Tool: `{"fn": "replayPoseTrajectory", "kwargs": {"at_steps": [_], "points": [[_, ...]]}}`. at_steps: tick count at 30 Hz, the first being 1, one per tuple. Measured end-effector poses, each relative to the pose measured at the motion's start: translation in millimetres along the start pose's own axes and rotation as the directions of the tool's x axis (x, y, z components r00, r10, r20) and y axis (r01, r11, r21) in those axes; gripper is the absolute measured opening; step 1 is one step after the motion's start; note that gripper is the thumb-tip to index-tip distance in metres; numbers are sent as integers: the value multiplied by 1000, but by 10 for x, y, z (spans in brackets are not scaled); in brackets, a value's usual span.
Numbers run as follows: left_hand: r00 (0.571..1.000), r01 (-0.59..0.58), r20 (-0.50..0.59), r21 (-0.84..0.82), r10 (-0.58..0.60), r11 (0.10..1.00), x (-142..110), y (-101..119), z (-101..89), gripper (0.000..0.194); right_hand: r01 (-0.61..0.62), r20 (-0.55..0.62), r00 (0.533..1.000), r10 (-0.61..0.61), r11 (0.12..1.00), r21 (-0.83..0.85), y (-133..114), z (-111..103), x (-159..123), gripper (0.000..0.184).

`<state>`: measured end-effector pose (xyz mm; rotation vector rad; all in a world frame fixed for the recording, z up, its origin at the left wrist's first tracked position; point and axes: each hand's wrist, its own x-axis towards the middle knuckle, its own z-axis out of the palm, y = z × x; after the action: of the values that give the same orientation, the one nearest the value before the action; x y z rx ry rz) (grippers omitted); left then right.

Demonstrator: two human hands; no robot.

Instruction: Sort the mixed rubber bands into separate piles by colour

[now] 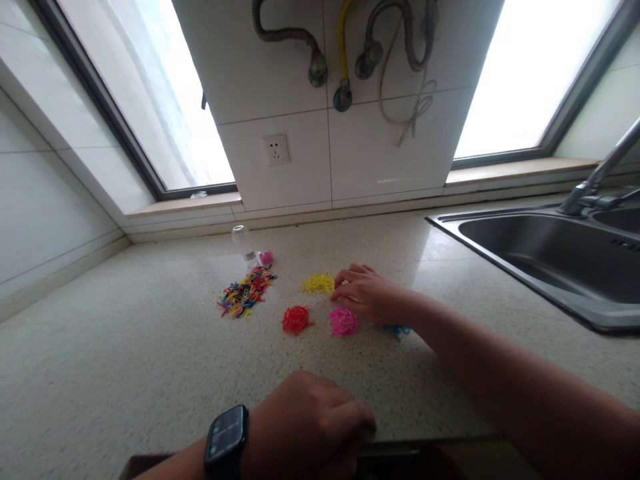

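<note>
My right hand [367, 293] reaches across the counter with bent fingers, the tips at the right edge of a pile of yellow rubber bands [319, 284]. Whatever lies between those fingertips is hidden. Just below the hand are pink rubber bands [343, 322]; blue rubber bands [399, 331] show partly from under the wrist. Left of the pink pile sits a heap of red rubber bands [297, 320]. A larger mixed-colour pile of rubber bands [247, 293] lies farther left. My left hand [310, 423], a watch on its wrist, rests curled at the counter's front edge, apart from the piles.
A clear plastic bottle [243, 244] lies behind the mixed pile, beside a pink cap [266, 257]. On the right, a steel sink [515, 293] with a faucet [583, 193] is set into the counter [150, 347]. The tiled wall carries a socket [276, 149] and hoses.
</note>
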<state>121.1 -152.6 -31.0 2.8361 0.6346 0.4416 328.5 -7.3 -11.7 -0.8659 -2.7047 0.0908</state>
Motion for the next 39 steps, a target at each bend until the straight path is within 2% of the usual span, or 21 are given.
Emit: {"fn": "replayPoseTrajectory", "kwargs": {"at_steps": [6, 14, 24, 31, 36, 39], "points": [[1000, 4, -7, -3, -4, 1000, -1, 13, -11, 22, -47, 3, 999, 47, 999, -25, 38, -2, -4, 31], [1000, 20, 16, 15, -20, 1000, -4, 17, -9, 20, -70, -92, 993, 72, 997, 26, 134, -50, -5, 31], [999, 26, 34, 34, -27, 999, -12, 27, -32, 16, -190, -277, 939, 203, 979, 71, 489, -45, -12, 23], [999, 27, 26, 9, -27, 1000, -25, 21, -36, 18, -278, -316, 895, 316, 947, 159, 831, 62, -46, 24], [999, -3, 43, -72, 6, 997, -45, -85, -163, 18, -362, -261, 874, 411, 907, 216, 1007, 137, -56, 26], [997, 68, -39, -60, -71, 996, -70, -250, -312, 21, -367, -256, 871, 420, 901, 231, 1050, 152, -58, 27]]}}
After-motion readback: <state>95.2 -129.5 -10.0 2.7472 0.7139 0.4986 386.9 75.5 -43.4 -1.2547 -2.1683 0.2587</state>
